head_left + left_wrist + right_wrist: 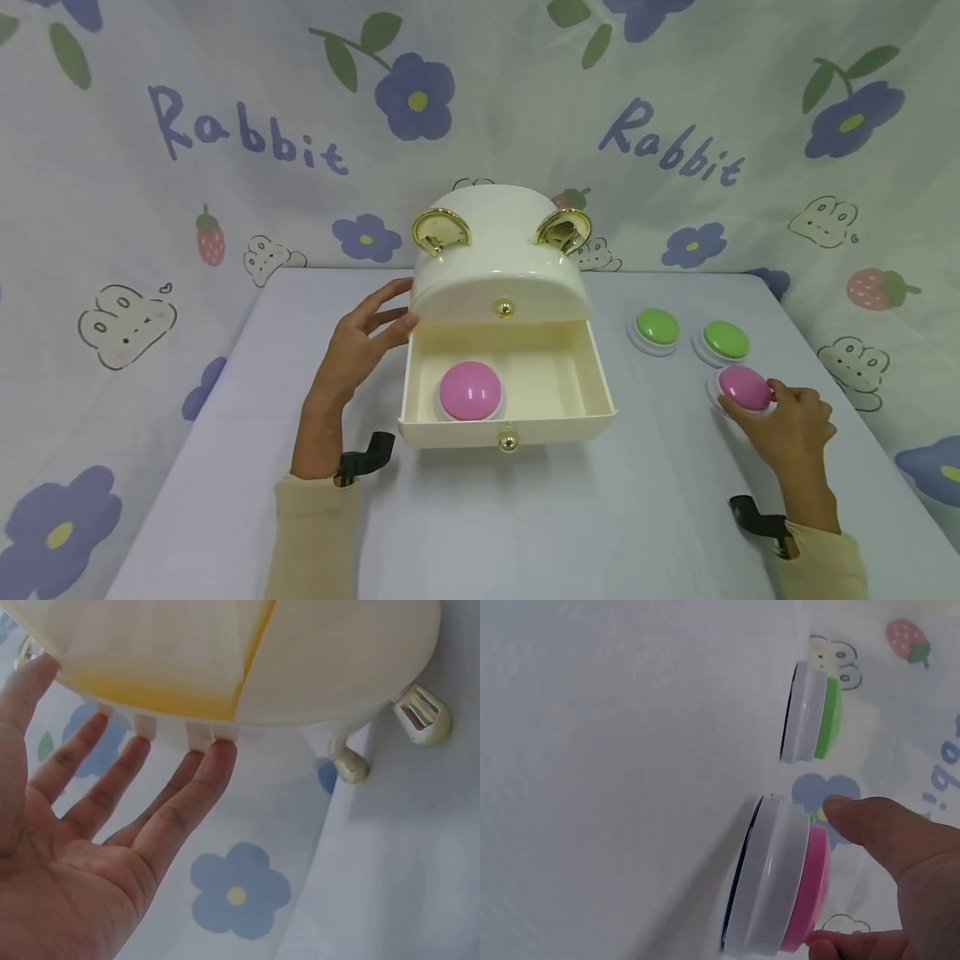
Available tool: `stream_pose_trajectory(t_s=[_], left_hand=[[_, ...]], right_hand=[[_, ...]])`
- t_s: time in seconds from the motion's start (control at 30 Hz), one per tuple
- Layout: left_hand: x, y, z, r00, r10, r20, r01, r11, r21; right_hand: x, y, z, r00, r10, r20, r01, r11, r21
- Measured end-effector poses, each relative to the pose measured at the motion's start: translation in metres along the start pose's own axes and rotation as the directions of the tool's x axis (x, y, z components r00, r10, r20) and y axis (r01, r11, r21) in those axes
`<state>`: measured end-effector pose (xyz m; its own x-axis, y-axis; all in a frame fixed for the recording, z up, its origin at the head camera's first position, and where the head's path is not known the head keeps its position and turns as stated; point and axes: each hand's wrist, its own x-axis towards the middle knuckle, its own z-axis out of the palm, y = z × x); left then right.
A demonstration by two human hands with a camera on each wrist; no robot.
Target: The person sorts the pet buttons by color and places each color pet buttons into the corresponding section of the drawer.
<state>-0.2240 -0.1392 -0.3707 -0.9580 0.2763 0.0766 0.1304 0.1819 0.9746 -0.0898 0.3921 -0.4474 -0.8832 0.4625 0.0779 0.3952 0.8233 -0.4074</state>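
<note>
A cream storage box (498, 250) with gold-rimmed ears stands on the table, its drawer (577, 429) pulled out. Inside the drawer, toward the left, sits one pink push button (470, 390) on a white base. My left hand (352, 342) rests its fingertips on the box's left side; the left wrist view shows the fingers (217, 761) fairly straight against the wall. At the right, my right hand (795, 421) holds a second pink push button (744, 387), thumb and fingers at opposite sides of its dome. From the right wrist, its white base (769, 877) appears edge-on.
Two green push buttons, one nearer the box (657, 326) and one farther right (725, 340), lie just beyond the right hand. A white cloth covers the table (480, 533). Behind it hangs a curtain (510, 100) printed with flowers and rabbits.
</note>
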Motion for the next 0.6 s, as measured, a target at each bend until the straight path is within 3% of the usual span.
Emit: stream_pose_trajectory(t_s=[0.27,0.6], left_hand=[[0.007,-0.030,-0.004,1.000,0.010,0.008,-0.010,0.999,-0.040],[0.009,-0.028,-0.005,0.999,0.034,-0.005,-0.034,0.999,-0.033]], right_hand=[[0.002,0.008,0.002,0.986,0.115,0.118,-0.106,0.991,-0.080],[0.001,0.008,0.005,0.989,0.143,0.045,-0.144,0.989,0.018]])
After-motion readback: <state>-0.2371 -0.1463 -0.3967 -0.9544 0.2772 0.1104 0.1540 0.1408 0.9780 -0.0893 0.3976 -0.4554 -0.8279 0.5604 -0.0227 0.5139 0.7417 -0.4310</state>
